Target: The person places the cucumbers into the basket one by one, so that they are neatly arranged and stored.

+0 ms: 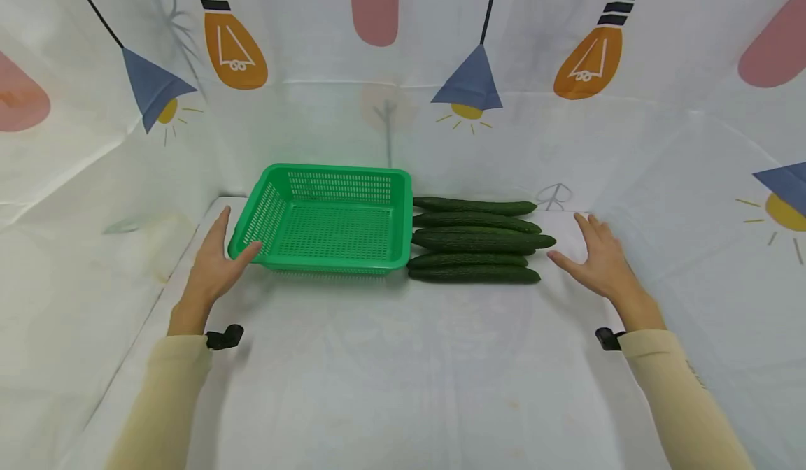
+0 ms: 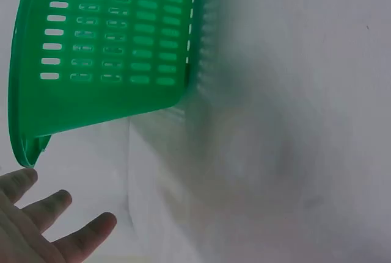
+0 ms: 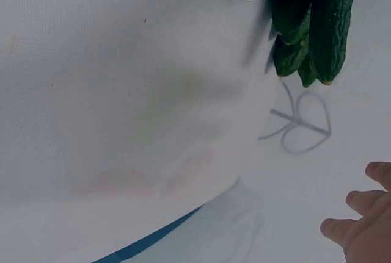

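A green slotted plastic basket (image 1: 340,268) stands at the back left of the white table, with nothing inside it. My left hand (image 1: 215,267) is spread at the basket's left end, its thumb by the front left corner; in the left wrist view the fingertips are close to the basket's rim (image 2: 19,92), and I cannot tell if they touch. Right of the basket lies a stack of several dark green cucumbers (image 1: 481,240), side by side. Beyond their right ends, my right hand (image 1: 595,260) is held with fingers spread, apart from the cucumbers (image 3: 330,31) and holding nothing.
A white sheet (image 1: 403,127) printed with lamps and bulbs hangs behind the white table (image 1: 403,379) and along both sides. The left ends of the cucumbers lie right against the basket. A black strap device sits on each wrist.
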Tool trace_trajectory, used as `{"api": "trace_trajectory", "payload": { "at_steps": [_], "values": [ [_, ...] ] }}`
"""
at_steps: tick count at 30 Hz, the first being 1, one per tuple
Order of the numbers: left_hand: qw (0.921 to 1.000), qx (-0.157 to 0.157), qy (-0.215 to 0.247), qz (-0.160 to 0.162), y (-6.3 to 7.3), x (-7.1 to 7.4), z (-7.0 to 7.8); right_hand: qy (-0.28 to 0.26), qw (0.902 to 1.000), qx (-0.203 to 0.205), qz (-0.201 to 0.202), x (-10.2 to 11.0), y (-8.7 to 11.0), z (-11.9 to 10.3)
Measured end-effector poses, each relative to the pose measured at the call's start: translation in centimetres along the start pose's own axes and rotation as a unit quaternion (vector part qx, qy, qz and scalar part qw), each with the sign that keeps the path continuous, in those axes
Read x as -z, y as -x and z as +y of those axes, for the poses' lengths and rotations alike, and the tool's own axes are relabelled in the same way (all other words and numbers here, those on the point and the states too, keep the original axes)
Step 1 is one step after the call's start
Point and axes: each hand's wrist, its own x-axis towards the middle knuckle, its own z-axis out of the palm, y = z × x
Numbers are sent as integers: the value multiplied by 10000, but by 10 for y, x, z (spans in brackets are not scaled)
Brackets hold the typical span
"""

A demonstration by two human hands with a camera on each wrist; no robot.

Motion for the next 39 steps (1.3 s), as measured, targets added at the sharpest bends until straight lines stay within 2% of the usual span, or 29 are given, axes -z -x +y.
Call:
{"api": "trace_trajectory", "payload": {
  "at_steps": [7,18,26,32,39],
  "values": [
    [9996,-41,86,-251,-8,-11,-2,36,9999,158,12,-6,-4,0],
    [9975,-14,-476,-514,-14,-20,1,105,9996,103,-246,-13,-10,-4],
    [9984,-125,-535,-122,-10,-24,-3,-363,9985,142,-394,-25,-27,-3],
    [9989,-291,-306,190,-8,-27,-7,-518,9975,147,-469,-36,-42,0],
    [9986,-424,-252,199,-12,-28,-7,-580,9956,134,-718,-46,-56,4]
  ]
}}
